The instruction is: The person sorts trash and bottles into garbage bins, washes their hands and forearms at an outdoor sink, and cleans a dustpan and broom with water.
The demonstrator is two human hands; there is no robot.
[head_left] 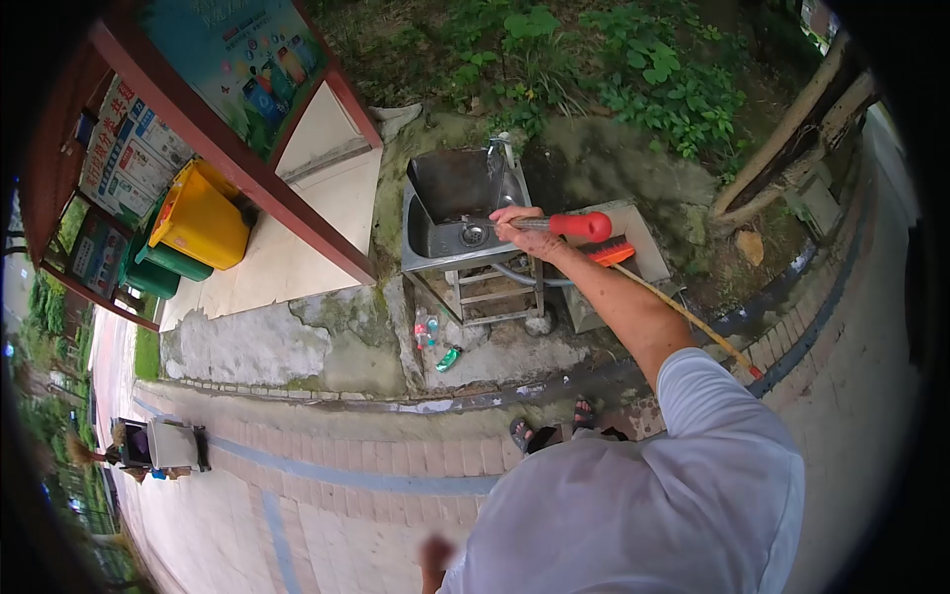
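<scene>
My right hand (524, 234) is closed around the metal shaft of a tool with a red handle (582, 227), over the right side of a metal sink (427, 263). The tool's far end cannot be clearly made out in the sink. Water appears to run from the tap (508, 146) at the sink's back. Below my right forearm, an orange brush (611, 251) with a long yellow handle rests at a square concrete basin (648, 238). Down by my body at the bottom edge, my left hand (434, 554) is blurred, its fingers indistinct.
Plastic bottles (447, 358) lie on the ground left of the sink stand. A red-framed shelter with a yellow bin (203, 218) and green bins stands at left. A cart (173, 445) is on the pavement. A tree trunk (792, 139) rises at right.
</scene>
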